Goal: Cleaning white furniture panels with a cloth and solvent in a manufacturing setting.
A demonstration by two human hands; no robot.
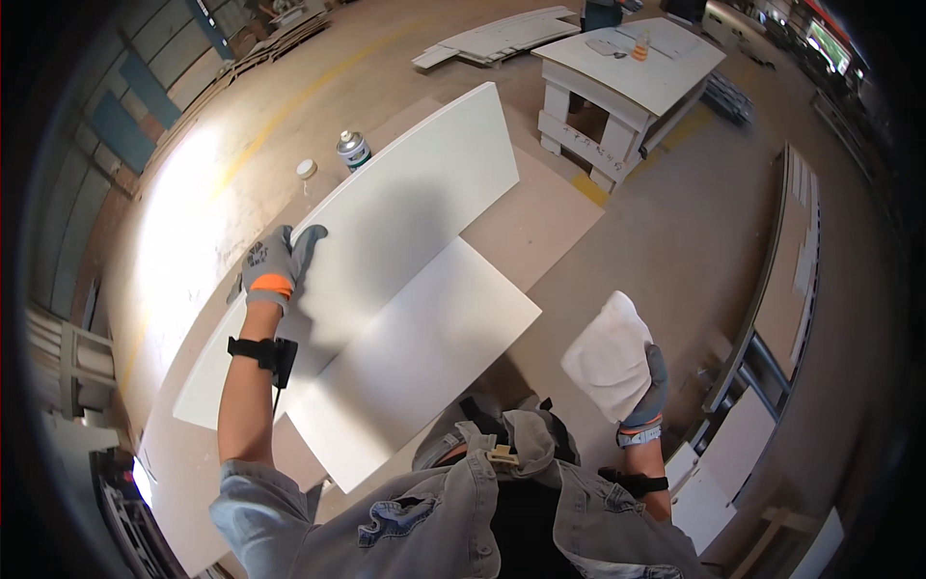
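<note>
My left hand (275, 262), in a grey glove with an orange cuff, grips the left edge of a long white panel (405, 207) lying on the brown workbench (540, 207). A second white panel (415, 362) lies next to it, nearer to me, overhanging the bench edge. My right hand (648, 391), also in a grey glove, holds a folded white cloth (610, 355) up in the air, off the bench to the right. Both forearms wear black straps.
A spray can (353, 150) and a small white cap (306, 168) stand on the bench beyond the panel. A white work table (627, 72) with small items stands far right. White boards (497, 39) lie on the floor. Stacked panels (791, 280) line the right side.
</note>
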